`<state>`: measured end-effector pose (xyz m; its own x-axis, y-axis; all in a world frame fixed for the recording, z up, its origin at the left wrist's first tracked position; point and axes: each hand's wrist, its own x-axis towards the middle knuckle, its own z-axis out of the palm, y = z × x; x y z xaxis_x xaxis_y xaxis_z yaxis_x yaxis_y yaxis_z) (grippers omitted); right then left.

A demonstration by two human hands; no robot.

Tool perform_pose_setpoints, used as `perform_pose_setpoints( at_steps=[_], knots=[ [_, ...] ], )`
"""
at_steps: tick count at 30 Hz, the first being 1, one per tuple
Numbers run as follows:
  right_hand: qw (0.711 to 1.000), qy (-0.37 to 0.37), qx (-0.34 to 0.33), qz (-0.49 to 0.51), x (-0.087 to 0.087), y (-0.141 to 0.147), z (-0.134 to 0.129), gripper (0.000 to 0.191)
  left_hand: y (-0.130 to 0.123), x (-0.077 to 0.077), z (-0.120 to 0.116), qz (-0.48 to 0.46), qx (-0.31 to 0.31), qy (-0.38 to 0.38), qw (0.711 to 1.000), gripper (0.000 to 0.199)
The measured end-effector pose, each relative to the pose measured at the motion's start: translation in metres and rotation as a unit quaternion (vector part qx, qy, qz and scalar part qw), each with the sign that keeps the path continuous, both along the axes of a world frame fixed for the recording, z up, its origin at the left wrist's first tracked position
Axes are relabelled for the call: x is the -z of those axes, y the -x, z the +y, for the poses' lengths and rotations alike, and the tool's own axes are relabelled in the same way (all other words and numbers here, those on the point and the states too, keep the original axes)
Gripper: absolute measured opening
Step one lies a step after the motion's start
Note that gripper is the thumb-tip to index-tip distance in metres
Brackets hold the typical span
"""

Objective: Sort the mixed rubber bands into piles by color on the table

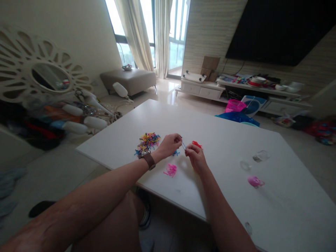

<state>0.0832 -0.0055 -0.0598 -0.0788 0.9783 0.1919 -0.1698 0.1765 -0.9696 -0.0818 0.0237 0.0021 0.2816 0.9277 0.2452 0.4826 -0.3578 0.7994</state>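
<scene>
A thin bluish strand [183,145] runs between the 2 hands, above the white flat-topped table [170,115]. The left hand [171,143] pinches 1 end; the right hand [196,157] pinches the other. Around them lie a multicoloured pile of small strips [148,142], a bright pink pile [171,170] and a red pile [196,144].

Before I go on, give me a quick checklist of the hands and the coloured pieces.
1. Thin strand pinched at both ends, by left hand and right hand: ok.
2. Pink pile apart from the mixed pile: ok.
3. Blue pieces fully in sight: not ok, left hand partly hides them.
4. Red pieces untouched by right hand: cannot tell, they overlap in view.
5. Pink cup away from both hands: ok.
</scene>
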Motion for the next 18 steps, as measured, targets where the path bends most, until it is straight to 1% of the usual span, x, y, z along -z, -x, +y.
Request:
perform_pose_setpoints(
  at_steps=[3, 6, 10, 12, 15, 18],
  knots=[
    [1.0, -0.004, -0.011, -0.021, -0.004, 0.001, -0.002, 0.01, 0.008, 0.0, 0.006, -0.009, -0.038, 0.007, 0.999, 0.009],
    [0.999, -0.007, -0.019, -0.03, -0.006, 0.001, -0.003, 0.011, 0.014, 0.002, 0.01, -0.012, -0.055, 0.014, 0.998, 0.008],
    [1.0, -0.004, -0.021, -0.001, -0.004, 0.002, -0.002, 0.008, 0.012, 0.002, 0.006, -0.001, -0.031, 0.007, 0.999, 0.009],
    [1.0, -0.003, -0.021, -0.006, -0.002, 0.002, -0.002, 0.008, 0.01, 0.002, 0.003, 0.003, -0.021, 0.0, 1.0, 0.01],
    [0.999, -0.001, -0.026, -0.021, -0.002, 0.001, -0.002, 0.007, 0.008, 0.002, 0.001, 0.004, -0.019, -0.007, 1.0, 0.011],
    [0.999, 0.0, -0.031, -0.004, -0.004, 0.001, -0.003, 0.007, 0.009, 0.001, 0.003, 0.005, -0.026, -0.006, 1.0, 0.011]
  ],
)
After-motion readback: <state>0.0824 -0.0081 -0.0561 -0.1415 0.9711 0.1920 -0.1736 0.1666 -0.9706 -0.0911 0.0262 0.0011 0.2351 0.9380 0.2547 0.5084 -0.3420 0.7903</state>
